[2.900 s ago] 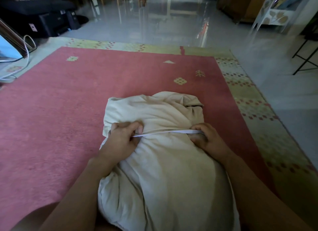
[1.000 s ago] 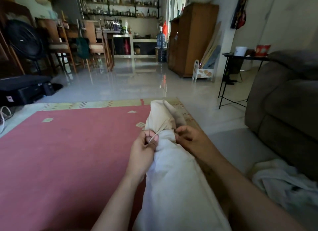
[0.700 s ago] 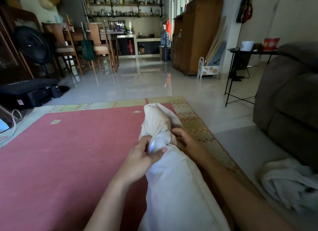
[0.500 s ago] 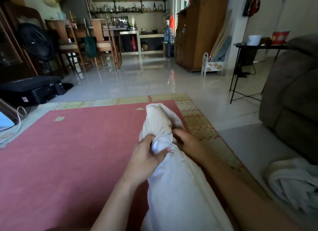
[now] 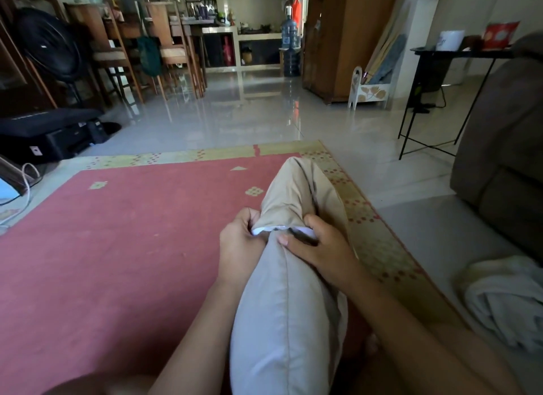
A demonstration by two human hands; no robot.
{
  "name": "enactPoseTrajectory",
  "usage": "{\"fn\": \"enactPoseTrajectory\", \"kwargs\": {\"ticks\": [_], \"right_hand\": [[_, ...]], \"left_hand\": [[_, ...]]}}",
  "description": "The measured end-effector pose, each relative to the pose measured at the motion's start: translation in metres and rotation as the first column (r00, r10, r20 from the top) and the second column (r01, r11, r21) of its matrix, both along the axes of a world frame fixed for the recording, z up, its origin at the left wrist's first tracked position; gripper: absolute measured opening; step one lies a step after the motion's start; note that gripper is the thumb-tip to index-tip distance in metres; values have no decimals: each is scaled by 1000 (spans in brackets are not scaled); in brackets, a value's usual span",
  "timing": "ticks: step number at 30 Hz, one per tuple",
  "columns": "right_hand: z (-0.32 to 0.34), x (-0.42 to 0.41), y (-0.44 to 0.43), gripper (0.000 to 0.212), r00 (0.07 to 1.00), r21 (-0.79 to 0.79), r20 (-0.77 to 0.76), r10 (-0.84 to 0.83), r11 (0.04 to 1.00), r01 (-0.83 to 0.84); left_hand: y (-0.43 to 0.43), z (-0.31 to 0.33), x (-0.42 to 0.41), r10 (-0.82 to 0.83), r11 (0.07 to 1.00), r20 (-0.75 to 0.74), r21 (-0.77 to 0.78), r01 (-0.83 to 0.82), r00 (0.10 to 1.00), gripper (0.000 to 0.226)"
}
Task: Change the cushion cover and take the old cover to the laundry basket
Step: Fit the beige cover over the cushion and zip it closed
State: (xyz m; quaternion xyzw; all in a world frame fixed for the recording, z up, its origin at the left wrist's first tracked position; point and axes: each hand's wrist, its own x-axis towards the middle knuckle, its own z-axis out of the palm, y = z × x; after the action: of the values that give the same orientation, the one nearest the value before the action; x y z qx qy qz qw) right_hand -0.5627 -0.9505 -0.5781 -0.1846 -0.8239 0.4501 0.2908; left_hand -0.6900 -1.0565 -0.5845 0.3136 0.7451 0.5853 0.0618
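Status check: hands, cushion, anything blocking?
Left hand and right hand both gripping beige cover at white opening edge. Cushion on edge over rug. Nothing blocking; white cloth lies off right.

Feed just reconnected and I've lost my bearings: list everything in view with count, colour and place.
cushion: 1, in beige cover, on edge, centre foreground
rug: 1, pink with yellow border, floor left
crumpled cloth: 1, white, floor right
sofa: 1, grey-brown, right edge
side table: 1, black, rear right
cupboard: 1, brown wood, rear centre
fan: 1, black, far left
printer: 1, black, floor left
hands: 2, left hand and right hand both gripping the cover's open edge
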Motion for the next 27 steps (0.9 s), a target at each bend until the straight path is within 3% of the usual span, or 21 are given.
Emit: {"fn": "enactPoseTrajectory", "kwargs": {"ticks": [3, 9, 13, 15, 19, 21, 25, 27], "right_hand": [[2, -1, 7, 59, 999, 18, 31, -25, 1000, 25], [-15, -20, 10, 57, 995, 225, 18, -98, 970, 92], [-23, -34, 15, 47, 992, 282, 19, -122, 953, 112], [-25, -39, 14, 45, 993, 278, 22, -118, 954, 107], [-24, -28, 10, 44, 998, 153, -58, 27, 988, -18], [-28, -13, 15, 29, 990, 90, -76, 116, 990, -109], [-38, 7, 19, 48, 994, 95, 46, 100, 990, -104], [-39, 3, 18, 40, 998, 158, 29, 54, 986, -58]], "left_hand": [[-8, 0, 2, -166, 985, 69, 50, 163, 984, 17], [-27, -16, -4, -294, 956, 89, 49, 291, 952, 3], [-36, -19, 3, -230, 972, -36, -51, 228, 973, 20], [-40, -17, 4, -169, 985, -13, -45, 168, 986, 25], [-46, -18, -2, -42, 993, 1, -112, 42, 999, 18], [-47, -16, 0, -49, 995, 20, -91, 51, 999, 15], [-39, -15, 2, -111, 986, 157, -109, 129, 981, 21], [-36, -12, 2, -115, 982, 125, -138, 132, 985, 31]]}}
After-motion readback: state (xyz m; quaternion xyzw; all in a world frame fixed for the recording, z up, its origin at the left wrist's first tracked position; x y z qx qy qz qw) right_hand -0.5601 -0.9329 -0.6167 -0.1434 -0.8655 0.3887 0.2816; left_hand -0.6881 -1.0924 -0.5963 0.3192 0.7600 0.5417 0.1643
